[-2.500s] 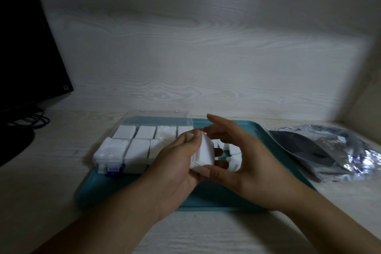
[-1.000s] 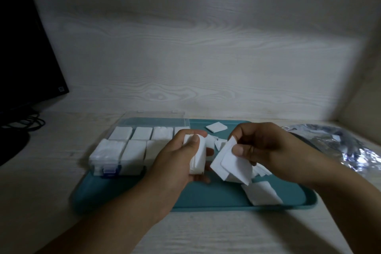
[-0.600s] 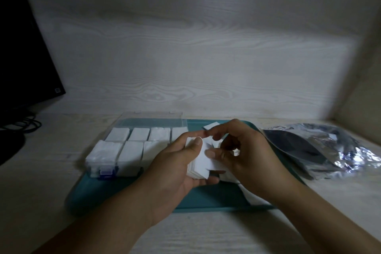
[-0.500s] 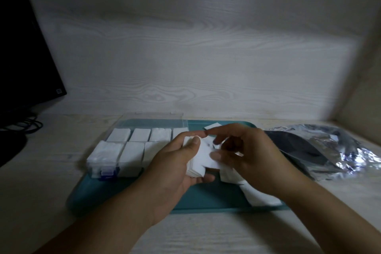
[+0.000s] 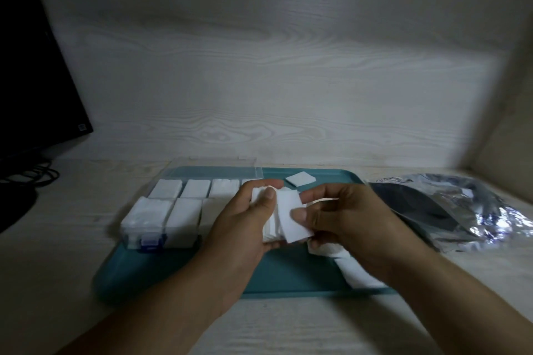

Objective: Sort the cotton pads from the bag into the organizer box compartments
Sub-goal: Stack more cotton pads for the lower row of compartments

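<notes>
Fingers (image 5: 266,196) of the left hand (image 5: 245,219) are clamping a stack of square white cotton pads (image 5: 272,222) above the teal plastic tray (image 5: 173,271), while the right hand (image 5: 340,216) is pinching 1 pad (image 5: 291,216) onto it. Squaring edges before pressing into the clear compartmented organizer box (image 5: 161,210) should help. No writing is legible.

Bare worktop (image 5: 72,253) lies open left of the tray (image 5: 178,274), while the foil bag (image 5: 461,210) crowds its right side.
</notes>
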Demonstrator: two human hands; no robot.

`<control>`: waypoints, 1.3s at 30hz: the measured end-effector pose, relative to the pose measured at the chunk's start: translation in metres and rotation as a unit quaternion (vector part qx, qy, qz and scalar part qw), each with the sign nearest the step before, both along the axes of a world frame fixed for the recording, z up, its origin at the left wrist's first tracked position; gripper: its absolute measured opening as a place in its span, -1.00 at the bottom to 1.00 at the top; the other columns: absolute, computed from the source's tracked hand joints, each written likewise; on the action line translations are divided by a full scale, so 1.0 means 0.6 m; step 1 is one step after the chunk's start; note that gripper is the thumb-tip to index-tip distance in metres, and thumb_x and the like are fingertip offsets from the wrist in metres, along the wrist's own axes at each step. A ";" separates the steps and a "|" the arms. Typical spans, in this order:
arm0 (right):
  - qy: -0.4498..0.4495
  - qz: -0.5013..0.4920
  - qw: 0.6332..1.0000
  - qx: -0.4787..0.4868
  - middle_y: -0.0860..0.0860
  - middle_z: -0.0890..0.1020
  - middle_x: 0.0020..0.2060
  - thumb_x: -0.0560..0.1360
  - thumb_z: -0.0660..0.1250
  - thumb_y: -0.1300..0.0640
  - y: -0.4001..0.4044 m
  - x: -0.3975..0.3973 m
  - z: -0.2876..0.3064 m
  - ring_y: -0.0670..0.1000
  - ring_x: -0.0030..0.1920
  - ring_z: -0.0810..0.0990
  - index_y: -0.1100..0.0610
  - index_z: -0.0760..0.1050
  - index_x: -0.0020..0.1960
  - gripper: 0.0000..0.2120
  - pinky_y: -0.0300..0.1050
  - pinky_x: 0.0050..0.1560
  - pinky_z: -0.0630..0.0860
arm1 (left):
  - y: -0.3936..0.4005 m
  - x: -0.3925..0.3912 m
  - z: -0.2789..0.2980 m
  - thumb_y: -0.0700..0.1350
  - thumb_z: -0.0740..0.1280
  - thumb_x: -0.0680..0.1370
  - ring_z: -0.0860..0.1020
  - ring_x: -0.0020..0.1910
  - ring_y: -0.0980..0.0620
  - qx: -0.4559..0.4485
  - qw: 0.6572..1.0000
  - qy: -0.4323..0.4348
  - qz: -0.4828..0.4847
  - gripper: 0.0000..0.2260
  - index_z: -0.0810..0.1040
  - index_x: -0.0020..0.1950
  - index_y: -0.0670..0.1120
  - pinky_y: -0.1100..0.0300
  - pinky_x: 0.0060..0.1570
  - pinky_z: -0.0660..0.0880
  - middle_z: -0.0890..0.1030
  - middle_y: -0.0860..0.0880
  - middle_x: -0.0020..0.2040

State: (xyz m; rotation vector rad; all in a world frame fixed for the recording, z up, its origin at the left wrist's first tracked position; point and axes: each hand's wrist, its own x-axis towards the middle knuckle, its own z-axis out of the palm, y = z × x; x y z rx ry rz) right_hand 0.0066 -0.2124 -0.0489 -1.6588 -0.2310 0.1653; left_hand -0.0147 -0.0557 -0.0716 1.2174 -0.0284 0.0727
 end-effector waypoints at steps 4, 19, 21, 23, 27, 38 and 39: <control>-0.027 -0.043 0.999 0.006 0.20 0.64 -0.39 0.38 0.50 0.31 0.014 -0.007 -0.002 0.13 -0.44 0.59 0.27 0.58 -0.03 -0.81 -0.19 -0.48 0.46 | -0.003 -0.003 -0.001 -0.14 0.19 0.66 0.67 0.00 -0.13 0.016 1.000 -0.015 -0.007 -0.78 0.63 0.12 -0.05 -0.17 -0.02 0.63 0.68 -0.13 0.06; -0.034 -0.026 0.999 -0.019 0.19 0.53 -0.54 0.56 0.33 0.25 0.006 -0.002 -0.002 0.06 -0.57 0.39 0.21 0.57 0.03 -0.92 -0.20 -0.52 0.34 | -0.003 -0.011 -0.005 -0.21 0.21 0.64 0.68 -0.10 -0.09 0.043 0.994 -0.064 -0.073 -0.80 0.61 0.13 -0.06 0.05 -0.14 0.62 0.67 -0.12 0.09; -0.016 -0.025 1.000 0.000 0.21 0.52 -0.54 0.54 0.35 0.25 0.005 -0.005 0.001 0.07 -0.57 0.39 0.25 0.56 0.03 -0.91 -0.21 -0.53 0.32 | -0.004 -0.010 -0.006 -0.21 0.21 0.64 0.67 -0.11 -0.10 0.037 0.995 -0.063 -0.068 -0.80 0.61 0.13 -0.05 0.05 -0.15 0.61 0.67 -0.14 0.08; -0.015 -0.029 0.999 -0.009 0.16 0.53 -0.56 0.54 0.37 0.24 0.006 -0.008 0.004 0.05 -0.62 0.40 0.22 0.55 0.05 -0.90 -0.26 -0.58 0.29 | -0.005 -0.011 -0.007 -0.19 0.21 0.65 0.69 -0.06 -0.09 0.035 0.995 -0.060 -0.067 -0.79 0.62 0.12 -0.01 0.02 -0.11 0.62 0.69 -0.09 0.05; -0.126 -0.083 0.984 -0.096 -0.02 0.64 -0.44 0.53 0.40 0.19 0.014 -0.015 -0.006 -0.07 -0.60 0.45 0.06 0.56 -0.01 -0.92 -0.24 -0.58 0.38 | -0.005 -0.009 -0.009 -0.19 0.22 0.64 0.69 0.01 -0.07 0.001 0.997 -0.037 -0.071 -0.77 0.66 0.08 0.01 -0.04 -0.08 0.64 0.69 -0.06 0.06; -0.344 0.059 0.909 -0.230 -0.15 0.48 0.24 0.41 0.48 0.13 -0.006 -0.015 -0.011 -0.14 0.21 0.51 -0.03 0.37 0.25 -0.52 -0.28 0.17 0.44 | 0.006 -0.006 -0.002 -0.13 0.28 0.59 0.69 0.01 -0.10 0.021 0.996 -0.058 -0.061 -0.79 0.59 0.19 0.02 0.07 -0.12 0.60 0.71 -0.09 0.03; -0.343 0.073 0.902 -0.251 -0.15 0.44 0.29 0.39 0.52 0.11 -0.009 -0.014 -0.012 -0.15 0.26 0.48 -0.03 0.33 0.30 -0.42 -0.24 0.23 0.45 | 0.006 -0.007 -0.002 -0.14 0.27 0.60 0.69 0.00 -0.10 0.020 0.996 -0.056 -0.064 -0.79 0.59 0.19 0.02 0.08 -0.15 0.58 0.71 -0.07 0.02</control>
